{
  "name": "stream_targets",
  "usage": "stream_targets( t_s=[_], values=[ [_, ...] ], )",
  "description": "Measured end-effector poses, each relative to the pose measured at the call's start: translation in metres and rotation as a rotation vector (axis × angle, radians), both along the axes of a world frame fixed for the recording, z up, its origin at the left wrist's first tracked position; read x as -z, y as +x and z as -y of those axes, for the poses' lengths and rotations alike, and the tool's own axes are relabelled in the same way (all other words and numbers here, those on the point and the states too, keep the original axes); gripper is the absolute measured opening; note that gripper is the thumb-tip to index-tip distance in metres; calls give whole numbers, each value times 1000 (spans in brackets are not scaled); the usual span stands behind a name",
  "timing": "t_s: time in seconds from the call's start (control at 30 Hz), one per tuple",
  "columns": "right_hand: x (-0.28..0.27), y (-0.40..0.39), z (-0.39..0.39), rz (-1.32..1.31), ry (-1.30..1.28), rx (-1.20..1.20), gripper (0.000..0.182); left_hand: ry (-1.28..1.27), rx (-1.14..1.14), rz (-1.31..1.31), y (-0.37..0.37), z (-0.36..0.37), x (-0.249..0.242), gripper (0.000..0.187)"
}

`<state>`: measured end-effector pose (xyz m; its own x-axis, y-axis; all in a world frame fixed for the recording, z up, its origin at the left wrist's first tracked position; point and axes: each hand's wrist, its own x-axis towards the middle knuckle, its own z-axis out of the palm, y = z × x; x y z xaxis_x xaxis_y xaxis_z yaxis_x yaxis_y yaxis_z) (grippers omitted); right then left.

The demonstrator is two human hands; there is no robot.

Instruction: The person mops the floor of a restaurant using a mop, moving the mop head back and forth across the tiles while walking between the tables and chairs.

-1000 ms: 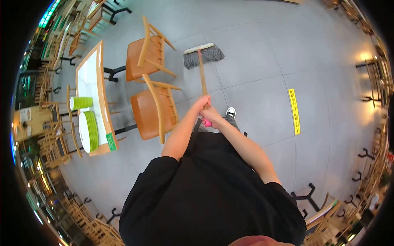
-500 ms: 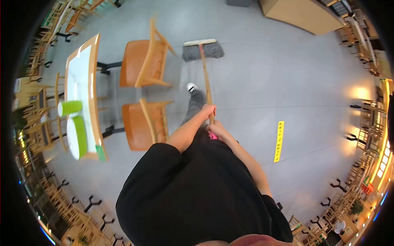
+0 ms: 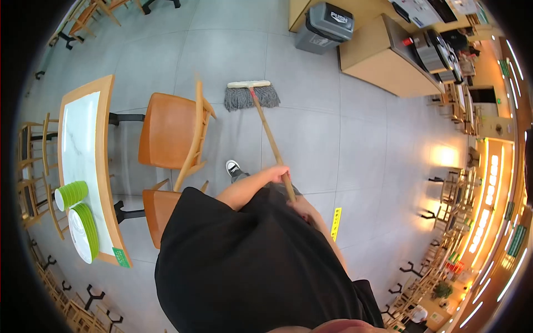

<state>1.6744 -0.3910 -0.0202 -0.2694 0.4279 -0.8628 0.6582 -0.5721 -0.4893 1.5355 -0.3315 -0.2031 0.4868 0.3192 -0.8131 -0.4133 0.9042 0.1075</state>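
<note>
A mop (image 3: 268,130) with a long wooden handle stretches forward from my body. Its grey string head (image 3: 252,99), under a pale crossbar, rests on the floor ahead. My left hand (image 3: 277,173) is wrapped round the handle partway down. Closer to my waist, my right hand (image 3: 302,208) grips the handle's upper end, its fingers partly hidden and blurred. One foot in a black-and-white shoe (image 3: 233,167) shows left of the handle.
To the left are two chairs (image 3: 169,130) with orange-brown seats and a white-topped table (image 3: 83,133) bearing stacked green-and-white dishes (image 3: 83,233). A grey bin (image 3: 325,28) and wooden counter (image 3: 383,55) stand ahead right. Yellow tape (image 3: 336,223) marks the floor.
I have moved forward, and the bin and counter show more fully. The mop head sits lower and further left in view, its handle more slanted. Both hands still grip the handle.
</note>
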Motion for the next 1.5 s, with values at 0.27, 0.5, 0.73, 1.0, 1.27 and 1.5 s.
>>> stream_targets(
  t_s=[0.27,0.5,0.73,1.0,1.27,1.5],
  values=[
    [3,-77,-154,-3,-69,-152,10,104,-210,-51,-80,-129,-15,13],
    [14,-167,-352,-95,26,-325,12,179,-482,-158,-171,-302,2,19],
    [-4,-252,-518,-137,-2,-716,9,16,-995,-264,-249,-416,-58,14],
    [15,-363,-589,-188,-174,-961,7,-117,-1110,-525,-340,-432,-44,16],
    [18,-472,-688,-185,-269,-769,9,-273,-1009,-572,-461,-516,-29,20],
    [-71,-658,-741,-120,-265,-842,12,-272,-1030,-728,-619,-572,-107,27]
  ],
)
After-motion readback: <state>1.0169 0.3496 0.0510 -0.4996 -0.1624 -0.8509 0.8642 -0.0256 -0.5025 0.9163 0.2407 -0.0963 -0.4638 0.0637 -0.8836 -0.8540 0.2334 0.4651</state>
